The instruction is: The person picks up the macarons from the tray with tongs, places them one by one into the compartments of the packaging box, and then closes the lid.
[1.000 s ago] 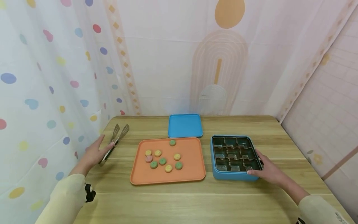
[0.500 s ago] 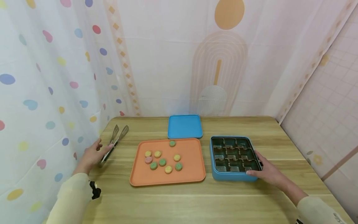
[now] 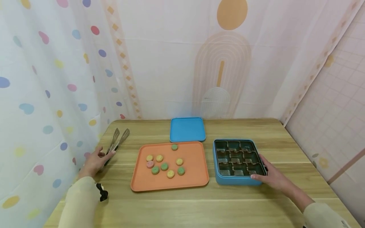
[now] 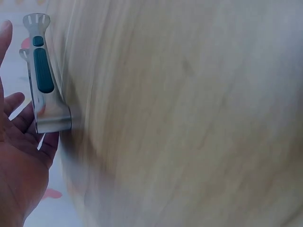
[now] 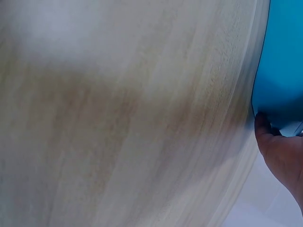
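At the table's left side, a pair of metal tongs (image 3: 116,144) with dark green grips lies with its arms spread. My left hand (image 3: 95,162) is at their hinged end. In the left wrist view, its fingers (image 4: 23,118) lie loosely bent behind the tongs (image 4: 43,71), with the thumb apart from them. At right, my right hand (image 3: 272,175) grips the near right corner of a square blue box (image 3: 238,180), thumb at the front and fingers along the right side. A dark plastic insert (image 3: 236,156) with several bare square compartments fills the box.
Between the hands lies an orange tray (image 3: 194,177) with several small round pastries (image 3: 164,166) in green, yellow and pink. Behind it is a flat blue lid (image 3: 187,129). Curtains (image 3: 159,69) hang along the table's back and left edges.
My left hand has shifted slightly nearer the tongs' hinged end, and its fingers have bent more. The right hand stays on the box. The whole head view has shifted a little.
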Demonstrator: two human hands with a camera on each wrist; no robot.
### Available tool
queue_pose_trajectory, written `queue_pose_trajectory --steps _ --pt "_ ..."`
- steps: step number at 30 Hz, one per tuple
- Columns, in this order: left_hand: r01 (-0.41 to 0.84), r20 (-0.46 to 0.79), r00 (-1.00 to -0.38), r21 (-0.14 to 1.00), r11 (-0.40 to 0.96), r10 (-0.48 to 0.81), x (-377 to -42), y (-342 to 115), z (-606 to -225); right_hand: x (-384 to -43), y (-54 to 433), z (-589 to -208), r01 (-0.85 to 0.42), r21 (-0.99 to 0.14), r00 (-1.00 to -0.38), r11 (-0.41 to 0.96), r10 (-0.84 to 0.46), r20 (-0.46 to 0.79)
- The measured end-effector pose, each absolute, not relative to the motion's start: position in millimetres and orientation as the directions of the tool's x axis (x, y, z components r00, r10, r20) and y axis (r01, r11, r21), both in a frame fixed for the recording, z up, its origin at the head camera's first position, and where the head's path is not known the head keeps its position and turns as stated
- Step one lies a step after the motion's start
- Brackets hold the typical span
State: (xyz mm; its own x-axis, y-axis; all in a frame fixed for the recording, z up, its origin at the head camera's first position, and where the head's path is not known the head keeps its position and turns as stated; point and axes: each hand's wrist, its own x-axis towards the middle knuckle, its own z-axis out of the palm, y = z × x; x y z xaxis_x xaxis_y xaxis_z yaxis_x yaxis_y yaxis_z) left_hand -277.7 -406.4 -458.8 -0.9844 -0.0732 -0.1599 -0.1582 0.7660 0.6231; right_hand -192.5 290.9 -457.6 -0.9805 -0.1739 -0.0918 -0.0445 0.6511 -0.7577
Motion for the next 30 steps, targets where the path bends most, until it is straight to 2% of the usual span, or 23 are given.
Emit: queue_pose_trajectory --steps 9,17,30 --pt "-0.112 -0.082 -0.994 0.566 0.817 -0.079 -284 -408 -464 -197 289 -460 -0.056 -0.755 -0.981 0.653 -0.178 -0.081" --pt "-0.037 0.01 -0.999 0.561 0.827 -0.052 -290 -406 -474 -195 292 -454 -0.016 -0.755 -0.976 0.656 -0.175 -0.131" --pt "-0.064 -0.011 -0.998 0.552 0.831 -0.07 -296 -404 -480 -196 290 -457 -0.021 -0.755 -0.977 0.656 -0.174 -0.124"
